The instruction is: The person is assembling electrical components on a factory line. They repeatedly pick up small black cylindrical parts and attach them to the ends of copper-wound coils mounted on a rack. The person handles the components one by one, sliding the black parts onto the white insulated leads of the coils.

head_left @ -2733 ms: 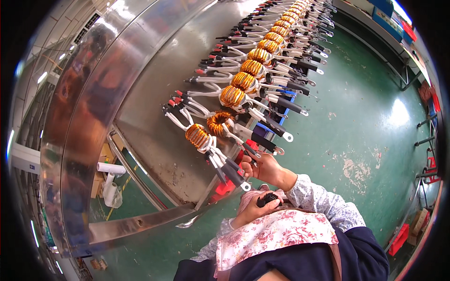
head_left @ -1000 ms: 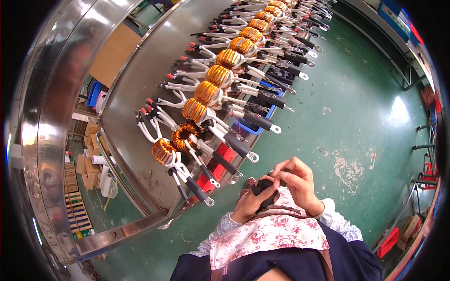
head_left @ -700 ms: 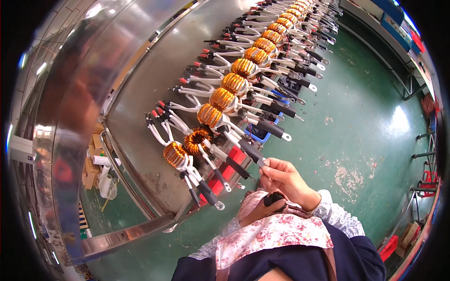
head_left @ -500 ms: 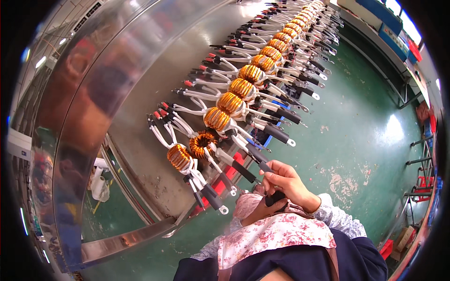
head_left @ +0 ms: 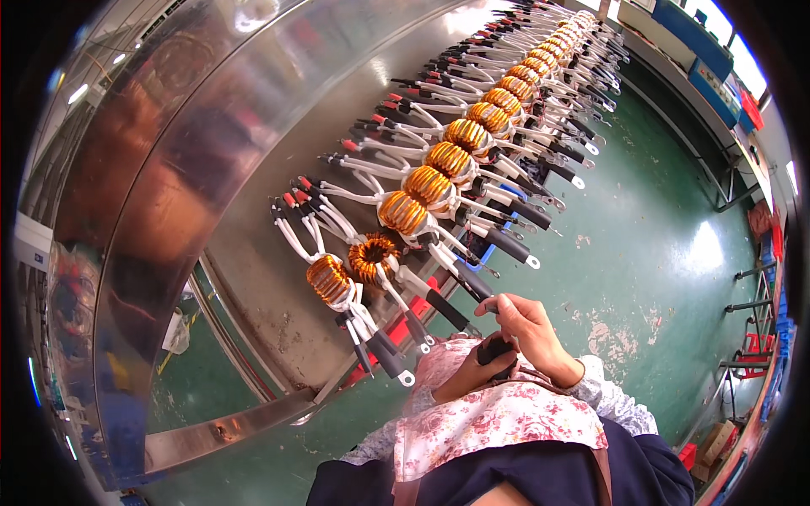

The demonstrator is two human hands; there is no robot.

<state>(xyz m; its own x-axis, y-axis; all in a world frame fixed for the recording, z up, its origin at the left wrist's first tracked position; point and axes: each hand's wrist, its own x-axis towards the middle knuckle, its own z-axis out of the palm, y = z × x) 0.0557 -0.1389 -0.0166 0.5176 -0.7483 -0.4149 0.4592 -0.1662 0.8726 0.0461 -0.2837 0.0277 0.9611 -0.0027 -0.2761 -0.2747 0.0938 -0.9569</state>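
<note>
My right hand (head_left: pixel 540 344) is closed in a pinch at the end of a cable lead, thumb and forefinger on a small dark sleeve piece (head_left: pixel 488 307). Whether that piece sits on the lead or just beside it, I cannot tell. Lower down, against the apron, my left hand (head_left: pixel 466 376) is wrapped around a black bundle (head_left: pixel 498 352), which looks like short sleeve pieces. The nearby lead has a black sleeve (head_left: pixel 471 280) and runs from a copper-wound ring coil (head_left: pixel 402 212). Closer to me lie two more coils, one showing its open ring (head_left: pixel 372 255), the other on its side (head_left: pixel 329 280).
A long row of coils (head_left: pixel 487 116) with white leads and metal lugs runs away along the metal table (head_left: pixel 278 329). A blue bin (head_left: pixel 477 251) stands beneath its right edge. Curved shiny metal (head_left: pixel 194 160) rises at left. Benches with red stools (head_left: pixel 753 354) stand along the right.
The view has shifted slightly, so the coils sit a little further right and lower. My right fingers have drawn slightly away from the sleeved lead; my left hand still holds the black bundle.
</note>
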